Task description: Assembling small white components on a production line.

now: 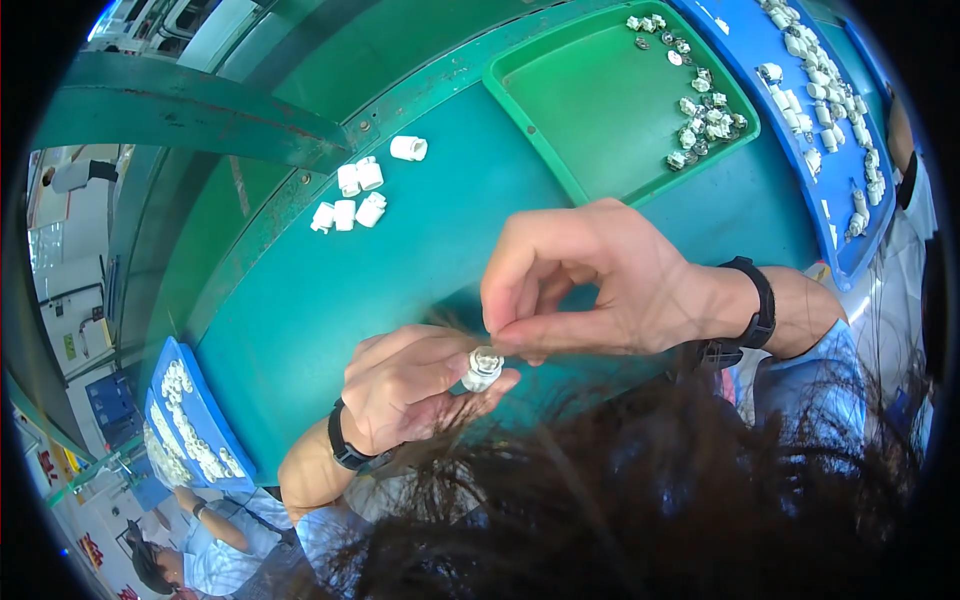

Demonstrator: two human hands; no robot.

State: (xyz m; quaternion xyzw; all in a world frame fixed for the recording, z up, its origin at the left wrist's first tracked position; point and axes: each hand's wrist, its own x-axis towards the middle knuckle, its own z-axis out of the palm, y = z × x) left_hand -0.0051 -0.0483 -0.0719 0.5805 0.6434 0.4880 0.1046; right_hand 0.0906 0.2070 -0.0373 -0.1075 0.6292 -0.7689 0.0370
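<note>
My left hand [405, 385] is closed around a small white cylindrical part [483, 370], gripped between thumb and fingers. The part's open end faces up, and metal shows inside it. Just above and to the right, my right hand [600, 290] has thumb and fingertips pinched together close to that open end. Whatever the pinch holds, if anything, is too small to make out. Both hands are over the green table [420, 260].
Several white cylindrical parts [345, 212] stand at the table's far left. A green tray [545, 150] holds small metal-and-white pieces [712, 122]. Blue trays with white parts lie at right [800, 200] and left [245, 482]. Another person [215, 545] sits at lower left.
</note>
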